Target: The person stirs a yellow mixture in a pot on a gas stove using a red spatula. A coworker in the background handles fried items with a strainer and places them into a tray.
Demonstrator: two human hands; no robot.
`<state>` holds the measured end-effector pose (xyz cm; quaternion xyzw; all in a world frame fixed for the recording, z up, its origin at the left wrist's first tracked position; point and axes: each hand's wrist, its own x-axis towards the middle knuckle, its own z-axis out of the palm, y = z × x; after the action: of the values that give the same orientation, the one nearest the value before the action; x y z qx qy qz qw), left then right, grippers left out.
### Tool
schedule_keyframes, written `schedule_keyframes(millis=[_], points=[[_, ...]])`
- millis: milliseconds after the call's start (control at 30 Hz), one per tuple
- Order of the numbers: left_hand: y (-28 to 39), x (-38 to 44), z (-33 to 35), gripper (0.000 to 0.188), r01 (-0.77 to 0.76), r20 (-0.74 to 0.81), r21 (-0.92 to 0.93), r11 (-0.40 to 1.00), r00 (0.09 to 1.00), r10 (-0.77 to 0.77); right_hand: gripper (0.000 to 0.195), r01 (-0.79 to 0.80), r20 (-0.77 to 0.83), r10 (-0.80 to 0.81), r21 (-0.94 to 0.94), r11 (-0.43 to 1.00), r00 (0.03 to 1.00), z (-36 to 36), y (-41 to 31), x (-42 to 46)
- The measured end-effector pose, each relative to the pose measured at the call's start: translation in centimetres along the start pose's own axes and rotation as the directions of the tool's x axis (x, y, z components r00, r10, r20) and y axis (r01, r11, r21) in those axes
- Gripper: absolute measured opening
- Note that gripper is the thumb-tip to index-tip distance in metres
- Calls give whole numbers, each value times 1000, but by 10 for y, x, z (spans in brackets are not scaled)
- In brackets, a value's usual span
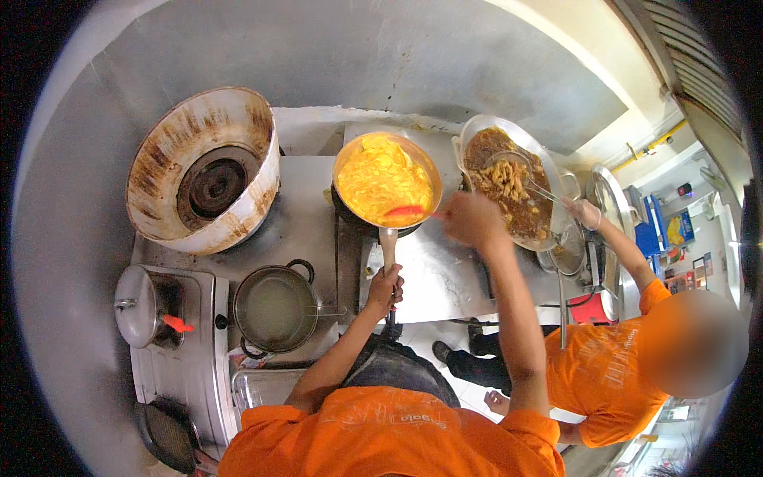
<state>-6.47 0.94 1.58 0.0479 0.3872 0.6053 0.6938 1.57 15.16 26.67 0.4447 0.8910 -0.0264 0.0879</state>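
Observation:
A frying pan point(438, 173) full of yellow egg mixture point(381, 176) sits on a burner in front of me. My left hand point(384, 291) is closed round the pan's long handle point(388, 250), below its rim. Up at the pan's right side, my right hand point(474, 219) grips a red spatula point(407, 211), whose blade rests on the egg near the pan's lower right edge. The spatula's handle is mostly hidden in my fist.
A co-worker point(608, 369) at the right lifts food with a skimmer point(506, 173) over a large pan of brown sauced food point(524, 208). A deep rusty metal ring point(271, 173) surrounds a burner at the left. Nearer stand a two-handled pot point(275, 310) and a lidded pot point(136, 307).

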Motion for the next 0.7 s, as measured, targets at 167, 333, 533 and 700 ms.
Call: schedule_keyframes(millis=[167,333,533,700], points=[[-3,-1,2,22,-15,31,-46,999,999,17,17,-13,-38,16,62,998,999,62,-80,8],[0,-5,4,22,-54,46,-16,998,997,55,18,-35,-232,65,133,991,971,107,-98,79],[2,-3,9,19,-26,25,17,1000,999,26,22,-70,-228,104,152,986,968,80,-23,130],[-2,1,2,19,-18,-17,10,1000,1000,18,23,-39,-161,39,-1,999,986,-15,7,94]])
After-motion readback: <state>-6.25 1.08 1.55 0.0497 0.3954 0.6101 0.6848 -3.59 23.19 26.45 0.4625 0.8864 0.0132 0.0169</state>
